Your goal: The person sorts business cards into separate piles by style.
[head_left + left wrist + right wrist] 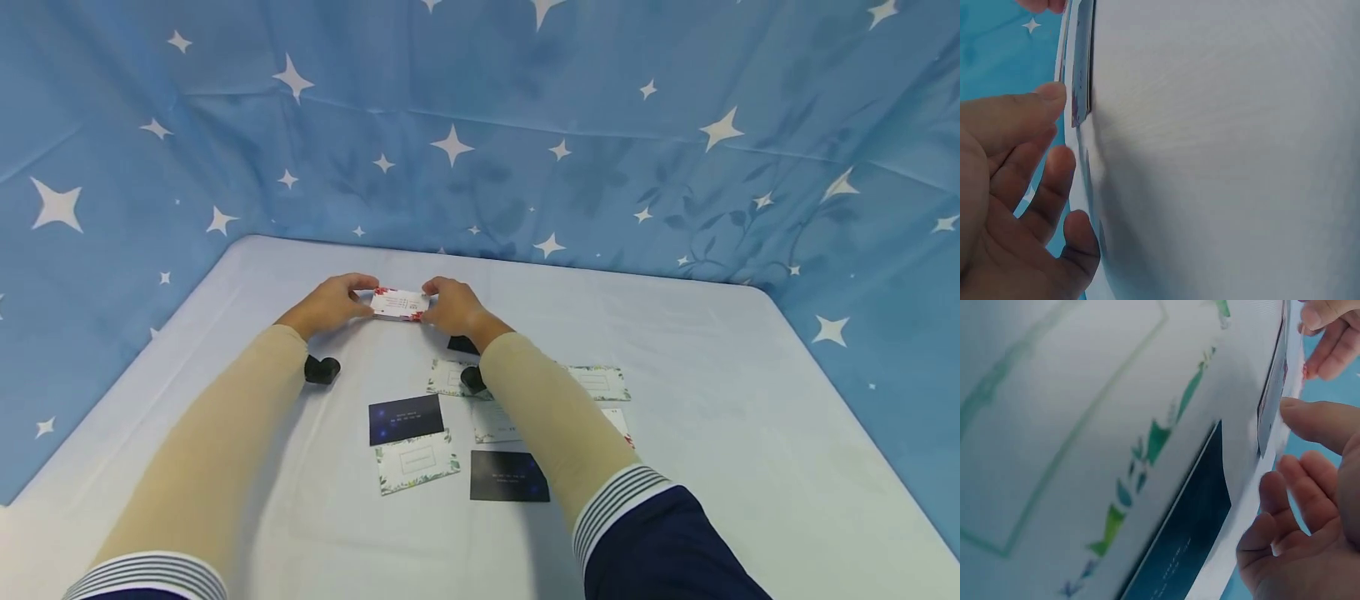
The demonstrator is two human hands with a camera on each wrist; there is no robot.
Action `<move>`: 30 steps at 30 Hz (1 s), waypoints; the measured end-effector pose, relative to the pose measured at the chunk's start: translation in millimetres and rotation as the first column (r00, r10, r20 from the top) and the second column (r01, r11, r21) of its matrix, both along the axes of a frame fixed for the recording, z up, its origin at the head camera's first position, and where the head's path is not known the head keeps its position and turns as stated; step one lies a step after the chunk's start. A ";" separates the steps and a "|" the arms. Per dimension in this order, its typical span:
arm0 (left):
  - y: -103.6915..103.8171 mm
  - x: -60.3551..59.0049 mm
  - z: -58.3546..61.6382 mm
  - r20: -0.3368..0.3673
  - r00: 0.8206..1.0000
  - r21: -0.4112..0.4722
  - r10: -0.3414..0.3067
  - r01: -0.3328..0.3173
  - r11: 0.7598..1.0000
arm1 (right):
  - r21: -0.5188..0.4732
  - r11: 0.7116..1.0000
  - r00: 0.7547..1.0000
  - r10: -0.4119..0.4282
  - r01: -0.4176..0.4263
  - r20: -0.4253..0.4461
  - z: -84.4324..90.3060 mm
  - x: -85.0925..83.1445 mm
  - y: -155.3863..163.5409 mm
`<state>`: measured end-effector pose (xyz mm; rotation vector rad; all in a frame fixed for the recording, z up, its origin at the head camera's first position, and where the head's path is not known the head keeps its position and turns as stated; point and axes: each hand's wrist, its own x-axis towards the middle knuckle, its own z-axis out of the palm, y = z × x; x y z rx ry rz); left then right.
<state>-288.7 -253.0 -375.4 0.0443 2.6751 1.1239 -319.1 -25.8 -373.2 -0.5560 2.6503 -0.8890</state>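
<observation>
Both hands on one small card stack (399, 304): left grip (330, 303) pinches its left end, right grip (452, 305) its right. Loose cards (417, 460) lie on tabletop (720, 417) nearer the body.

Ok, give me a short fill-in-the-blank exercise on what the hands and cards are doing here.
1. The left hand and right hand hold a small stack of cards with ____ floral corners.
2. The backdrop cloth is blue with white ____.
3. Two loose cards on the table, the dark card and the second dark card, are dark ____.

Missing words: red; stars; blue
</observation>
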 end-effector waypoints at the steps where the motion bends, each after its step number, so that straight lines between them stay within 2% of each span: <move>1: 0.9 -0.3 -0.9 -0.001 1.000 0.001 -0.005 0.005 1.000 | 0.015 1.000 1.000 0.002 -0.002 0.000 -1.2 -0.1 0.0; 9: 4.3 -3.9 -12.0 0.011 1.000 -0.031 -0.010 0.010 0.999 | 0.068 0.998 1.000 0.009 -0.009 0.001 -12.2 -0.3 0.8; 13: 4.4 -2.5 -13.9 0.014 1.000 -0.058 0.000 0.001 0.998 | 0.090 0.996 1.000 0.015 -0.014 -0.012 -12.0 0.3 -0.5; 23: 5.6 -4.2 -6.0 0.003 1.000 -0.094 -0.014 0.015 0.995 | 0.081 0.997 1.000 0.011 -0.010 -0.018 -7.3 -1.3 -1.9; 30: 4.3 -2.6 -0.1 0.028 1.000 -0.104 -0.002 0.005 0.995 | 0.072 0.997 1.000 0.020 -0.019 -0.009 -1.1 1.2 -2.6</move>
